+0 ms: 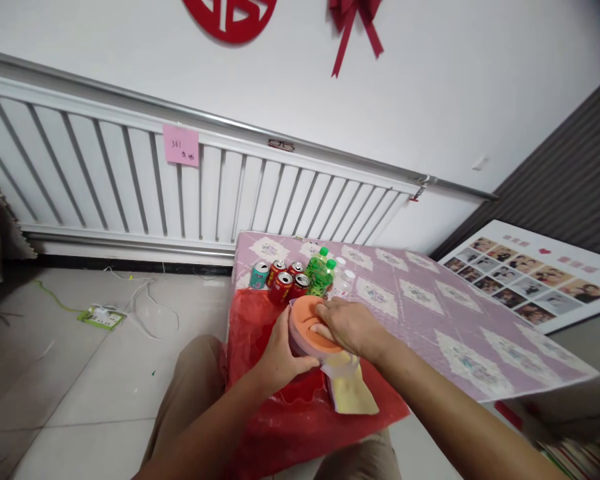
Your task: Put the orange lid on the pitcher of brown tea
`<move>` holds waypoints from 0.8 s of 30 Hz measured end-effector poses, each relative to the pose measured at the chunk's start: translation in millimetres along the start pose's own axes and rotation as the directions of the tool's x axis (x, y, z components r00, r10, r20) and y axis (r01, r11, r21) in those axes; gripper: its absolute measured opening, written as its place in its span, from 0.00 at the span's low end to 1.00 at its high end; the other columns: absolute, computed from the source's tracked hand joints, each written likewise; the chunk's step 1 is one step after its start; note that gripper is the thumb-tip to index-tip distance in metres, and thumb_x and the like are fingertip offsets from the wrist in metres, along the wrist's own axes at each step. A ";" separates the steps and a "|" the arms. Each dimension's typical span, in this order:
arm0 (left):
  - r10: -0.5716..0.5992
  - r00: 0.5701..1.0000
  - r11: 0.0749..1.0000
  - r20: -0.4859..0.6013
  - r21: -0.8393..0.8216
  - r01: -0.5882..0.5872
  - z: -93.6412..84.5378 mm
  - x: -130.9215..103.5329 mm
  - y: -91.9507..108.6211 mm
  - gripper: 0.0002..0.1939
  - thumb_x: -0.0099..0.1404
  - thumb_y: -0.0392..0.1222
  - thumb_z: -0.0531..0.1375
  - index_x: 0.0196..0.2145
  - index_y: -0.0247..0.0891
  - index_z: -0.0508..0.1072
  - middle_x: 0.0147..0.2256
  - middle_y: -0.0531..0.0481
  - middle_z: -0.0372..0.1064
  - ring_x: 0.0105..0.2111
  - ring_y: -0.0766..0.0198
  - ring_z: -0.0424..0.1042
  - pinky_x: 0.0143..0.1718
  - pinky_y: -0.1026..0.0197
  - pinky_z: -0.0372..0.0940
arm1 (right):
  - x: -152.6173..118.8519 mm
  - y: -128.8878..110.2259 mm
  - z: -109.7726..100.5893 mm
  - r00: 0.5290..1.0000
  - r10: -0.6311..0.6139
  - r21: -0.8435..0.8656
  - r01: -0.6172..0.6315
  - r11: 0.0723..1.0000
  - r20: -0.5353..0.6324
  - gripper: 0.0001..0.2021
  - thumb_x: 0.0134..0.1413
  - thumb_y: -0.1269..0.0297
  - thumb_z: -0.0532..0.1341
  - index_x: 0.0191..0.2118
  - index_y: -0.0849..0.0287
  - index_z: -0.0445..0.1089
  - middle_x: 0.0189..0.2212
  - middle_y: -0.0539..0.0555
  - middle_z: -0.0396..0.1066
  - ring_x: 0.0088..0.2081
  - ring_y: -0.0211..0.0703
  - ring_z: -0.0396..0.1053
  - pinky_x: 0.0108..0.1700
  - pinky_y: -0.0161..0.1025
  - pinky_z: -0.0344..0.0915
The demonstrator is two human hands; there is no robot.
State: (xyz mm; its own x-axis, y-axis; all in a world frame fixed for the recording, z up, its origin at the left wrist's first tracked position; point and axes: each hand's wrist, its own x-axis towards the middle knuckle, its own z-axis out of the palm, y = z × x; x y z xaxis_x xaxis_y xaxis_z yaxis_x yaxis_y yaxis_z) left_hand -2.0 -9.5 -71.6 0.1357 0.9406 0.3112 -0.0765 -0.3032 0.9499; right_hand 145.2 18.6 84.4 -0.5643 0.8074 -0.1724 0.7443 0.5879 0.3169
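Over the red plastic sheet (290, 437) on the tabletop (420, 327), your left hand (279, 360) has its fingers clamped around the side of a see-through tub (296, 341). Your right hand (349, 325) touches its orange lid (304, 312); whether those fingers pinch it, you cannot tell. The tub's contents are hidden. Beyond stand five drink cans (281, 289) beside two green-capped bottles (321, 280).

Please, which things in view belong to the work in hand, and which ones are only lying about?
Seem part of the work:
orange-lidded tub, with the left hand at its side and the right hand on top
possibly the yellow item near it

Seem only lying about:
drink cans
green-capped bottles
power strip
pink note
photo board
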 end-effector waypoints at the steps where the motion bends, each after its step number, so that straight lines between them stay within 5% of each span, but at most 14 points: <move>1: -0.010 1.000 1.000 -0.006 0.009 0.010 0.2 0.3 -0.2 0.60 0.43 0.33 0.73 0.68 0.40 0.46 0.68 0.36 0.49 0.68 0.43 0.51 0.70 0.39 0.46 | 1.9 -0.4 0.4 1.000 0.000 0.000 0.000 1.000 0.000 0.16 0.68 0.52 0.54 0.43 0.60 0.71 0.42 0.61 0.76 0.44 0.51 0.72 0.41 0.39 0.63; 12: -0.087 0.996 0.994 -0.023 0.058 0.088 0.1 1.0 2.1 0.61 0.42 0.39 0.74 0.68 0.41 0.46 0.69 0.35 0.47 0.69 0.41 0.49 0.70 0.38 0.46 | 11.8 -15.6 0.8 0.984 0.173 -0.004 -0.173 0.985 0.039 0.17 0.68 0.56 0.51 0.40 0.61 0.73 0.40 0.64 0.77 0.43 0.54 0.74 0.43 0.43 0.65; 24: -0.086 0.995 0.994 -0.049 0.071 0.089 2.9 0.9 -2.9 0.62 0.43 0.44 0.75 0.69 0.42 0.46 0.69 0.36 0.48 0.69 0.40 0.49 0.70 0.37 0.47 | 17.9 -30.6 1.1 0.888 0.447 0.040 -0.453 0.890 0.105 0.18 0.68 0.55 0.49 0.39 0.58 0.72 0.36 0.64 0.79 0.40 0.55 0.78 0.35 0.42 0.65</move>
State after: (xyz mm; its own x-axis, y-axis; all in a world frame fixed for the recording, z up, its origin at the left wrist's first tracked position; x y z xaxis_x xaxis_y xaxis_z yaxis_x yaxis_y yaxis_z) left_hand 1.2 -8.2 -73.9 0.0936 0.9694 0.2268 0.0058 -0.2283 0.9736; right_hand 112.8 15.1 70.6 -0.1304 0.9854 -0.1097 0.9330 0.1594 0.3226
